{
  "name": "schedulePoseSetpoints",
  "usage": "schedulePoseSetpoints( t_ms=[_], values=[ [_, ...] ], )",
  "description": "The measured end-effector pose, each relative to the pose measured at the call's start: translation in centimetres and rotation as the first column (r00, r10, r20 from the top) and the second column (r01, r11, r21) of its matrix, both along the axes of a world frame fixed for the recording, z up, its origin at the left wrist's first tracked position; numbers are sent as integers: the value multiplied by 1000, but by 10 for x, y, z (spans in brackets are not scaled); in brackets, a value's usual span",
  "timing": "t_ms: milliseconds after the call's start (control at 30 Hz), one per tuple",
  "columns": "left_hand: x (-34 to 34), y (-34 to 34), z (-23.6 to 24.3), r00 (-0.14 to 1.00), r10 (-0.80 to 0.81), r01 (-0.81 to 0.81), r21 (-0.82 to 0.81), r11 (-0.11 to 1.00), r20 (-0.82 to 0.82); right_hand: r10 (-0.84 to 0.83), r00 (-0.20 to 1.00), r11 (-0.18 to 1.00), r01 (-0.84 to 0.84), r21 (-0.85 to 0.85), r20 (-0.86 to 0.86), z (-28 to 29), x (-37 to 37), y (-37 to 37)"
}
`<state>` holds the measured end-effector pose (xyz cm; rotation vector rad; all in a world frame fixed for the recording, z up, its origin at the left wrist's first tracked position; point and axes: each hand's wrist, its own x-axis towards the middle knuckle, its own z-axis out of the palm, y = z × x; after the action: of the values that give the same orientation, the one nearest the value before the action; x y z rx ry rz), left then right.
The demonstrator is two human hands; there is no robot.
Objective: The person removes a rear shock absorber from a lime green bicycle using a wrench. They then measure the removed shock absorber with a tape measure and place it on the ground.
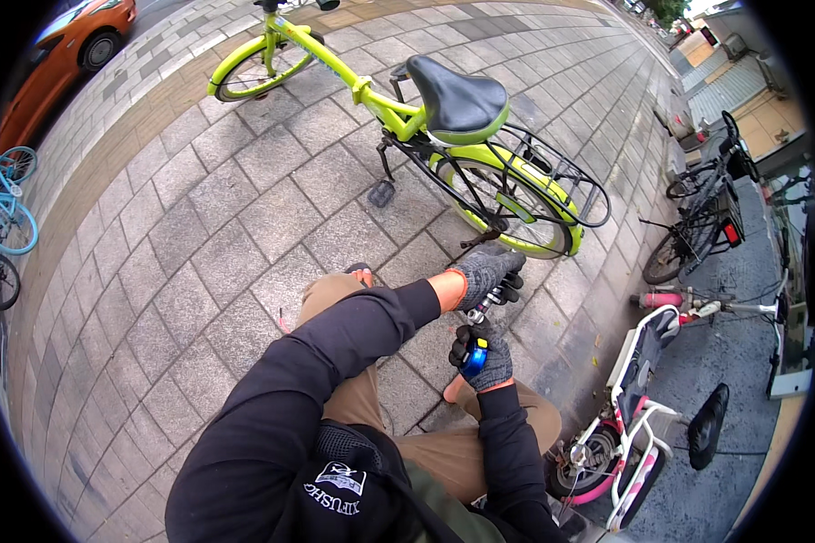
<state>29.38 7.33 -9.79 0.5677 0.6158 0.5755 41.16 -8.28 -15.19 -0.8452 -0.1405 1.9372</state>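
A grey knitted glove with dark fingertips covers each hand. My left hand (487, 270), reaching in from the left, is closed around the upper end of a chrome ratchet wrench (478, 313). My right hand (485, 360), just below it, grips the tool's lower part, where a blue piece with a yellow spot (475, 357) shows. The fingers hide much of the tool. Just beyond my left hand stands a lime-green bicycle (398, 118) with a black saddle (457, 93), its rear wheel (507, 204) close to my fingers. Whether the tool touches the bicycle I cannot tell.
I sit low, legs bent, on grey paving (199, 335). At the right lies or leans a pink-and-white two-wheeler (629, 398), with a dark bicycle (706, 213) behind it. Blue bicycles (9, 213) and an orange car (59, 63) stand at the far left.
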Motion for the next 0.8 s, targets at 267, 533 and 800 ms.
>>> schedulePoseSetpoints(
  t_ms=[267, 533, 800],
  values=[
    [-17, -40, 0, 975, -206, 216, 142, 966, -79, -36, 990, 999, 40, -28, 133, 20, -21, -39],
    [-38, -40, -7, 880, -255, 444, 501, 743, -401, -262, 962, 958, 250, 140, 72, 75, -32, -104],
    [-39, -26, -54, 775, 89, 501, 695, 515, -625, -796, 423, 598, 665, 447, 433, 131, 51, -233]
  ],
)
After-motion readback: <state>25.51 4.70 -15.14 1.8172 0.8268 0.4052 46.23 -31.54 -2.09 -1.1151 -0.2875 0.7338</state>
